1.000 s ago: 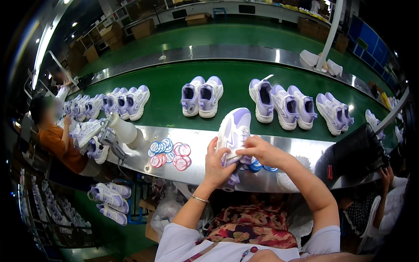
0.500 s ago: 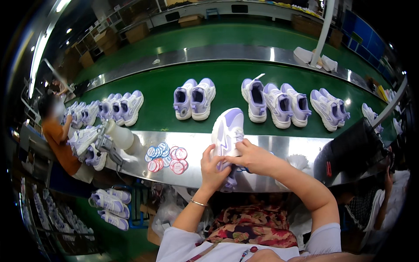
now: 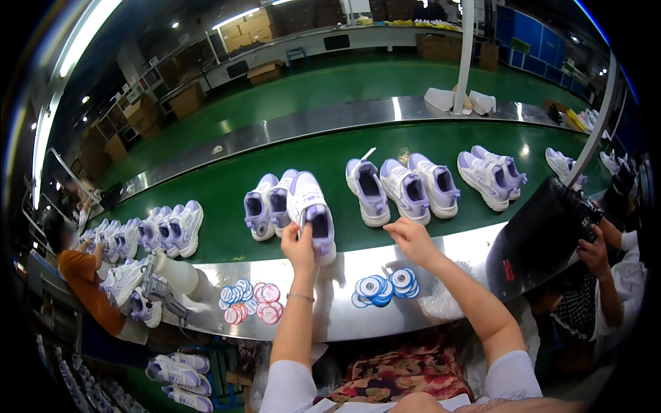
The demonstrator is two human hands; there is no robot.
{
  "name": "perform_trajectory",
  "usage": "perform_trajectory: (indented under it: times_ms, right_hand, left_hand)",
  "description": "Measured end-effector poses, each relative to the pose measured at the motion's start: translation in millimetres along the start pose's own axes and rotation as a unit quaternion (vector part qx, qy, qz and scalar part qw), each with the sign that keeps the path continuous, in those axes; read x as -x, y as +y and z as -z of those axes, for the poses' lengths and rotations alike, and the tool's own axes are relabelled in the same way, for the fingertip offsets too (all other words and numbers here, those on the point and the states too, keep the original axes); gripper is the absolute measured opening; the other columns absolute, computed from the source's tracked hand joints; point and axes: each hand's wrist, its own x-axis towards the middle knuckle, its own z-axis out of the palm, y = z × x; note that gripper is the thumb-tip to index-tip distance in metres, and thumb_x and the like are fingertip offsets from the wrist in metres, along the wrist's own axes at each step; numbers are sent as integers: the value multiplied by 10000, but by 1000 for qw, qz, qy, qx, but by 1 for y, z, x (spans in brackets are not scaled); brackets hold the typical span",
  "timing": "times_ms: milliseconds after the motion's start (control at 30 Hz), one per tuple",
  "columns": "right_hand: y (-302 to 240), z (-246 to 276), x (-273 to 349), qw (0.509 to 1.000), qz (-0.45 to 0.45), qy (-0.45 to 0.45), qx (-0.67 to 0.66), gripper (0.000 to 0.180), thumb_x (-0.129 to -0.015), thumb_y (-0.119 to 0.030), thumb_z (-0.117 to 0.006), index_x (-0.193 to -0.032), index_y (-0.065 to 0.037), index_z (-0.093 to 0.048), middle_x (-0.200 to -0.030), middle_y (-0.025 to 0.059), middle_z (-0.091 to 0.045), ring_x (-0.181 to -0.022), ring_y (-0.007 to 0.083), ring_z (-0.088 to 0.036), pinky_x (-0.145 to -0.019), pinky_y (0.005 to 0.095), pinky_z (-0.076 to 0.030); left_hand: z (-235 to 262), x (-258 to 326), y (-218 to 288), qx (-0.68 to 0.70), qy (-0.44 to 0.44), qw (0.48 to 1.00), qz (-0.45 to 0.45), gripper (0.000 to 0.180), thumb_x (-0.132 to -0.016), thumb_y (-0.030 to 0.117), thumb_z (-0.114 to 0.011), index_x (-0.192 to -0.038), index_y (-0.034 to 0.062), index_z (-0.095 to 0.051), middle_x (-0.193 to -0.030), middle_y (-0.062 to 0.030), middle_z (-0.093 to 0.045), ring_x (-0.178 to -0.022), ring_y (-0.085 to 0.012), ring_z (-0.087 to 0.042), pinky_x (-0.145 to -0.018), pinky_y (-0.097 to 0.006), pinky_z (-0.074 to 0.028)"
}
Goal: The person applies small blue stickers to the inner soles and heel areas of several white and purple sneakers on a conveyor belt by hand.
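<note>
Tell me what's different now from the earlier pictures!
The left hand has carried the purple-and-white shoe forward, away from the body, to a similar pair on the green belt. The right hand has let go of it. The red-rimmed discs still lie on the metal ledge.

A shoe factory: matching shoes stand in pairs and rows along a green belt; a metal ledge edges its near side, with workers left and right, and cartons beyond it.
</note>
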Motion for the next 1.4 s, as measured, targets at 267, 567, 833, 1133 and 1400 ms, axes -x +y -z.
perform_trajectory:
  times_ms: [267,567,833,1133,1400]
  right_hand:
    - [37,-26,-36,985,46,48,161,466,-757,-52,-544,-1210,-8,-443,-1147,171,-498,-984,338,-523,-812,389,-443]
    - [55,-51,-78,980,9,106,169,116,-766,-66,-550,-863,-21,-504,-861,163,-519,-800,354,-554,-697,438,-444]
    - [-118,-12,0,961,242,25,134,285,-647,-32,-650,-913,-2,-555,-804,129,-570,-675,286,-569,-569,354,-471]
    - [-137,-80,92,950,227,-208,57,187,-699,-136,-608,-828,-31,-520,-736,86,-508,-615,245,-543,-511,320,-450]
    - [-126,-69,62,998,-16,-65,-14,332,-716,-208,-654,-962,-21,-531,-831,138,-525,-732,309,-565,-622,361,-466]
  left_hand:
    - [-30,-42,-48,-163,-103,976,96,265,-801,210,-627,-752,-51,-614,-603,-26,-551,-508,-87,-455,-459,-258,-354]
    - [7,-5,5,-277,-57,959,25,312,-871,223,-510,-790,-70,-580,-638,-138,-564,-599,-183,-488,-595,-337,-396]
    - [42,55,83,-32,-62,997,25,383,-933,281,-428,-1168,-14,-490,-1072,-113,-562,-992,-177,-543,-783,-306,-464]
    - [87,126,108,-150,-164,965,136,637,-715,105,-697,-1255,-34,-390,-1164,-173,-492,-1077,-237,-493,-805,-338,-481]
    - [74,114,124,-181,-198,963,-26,635,-659,7,-590,-1265,33,-403,-1124,-146,-527,-1062,-216,-501,-881,-336,-396]
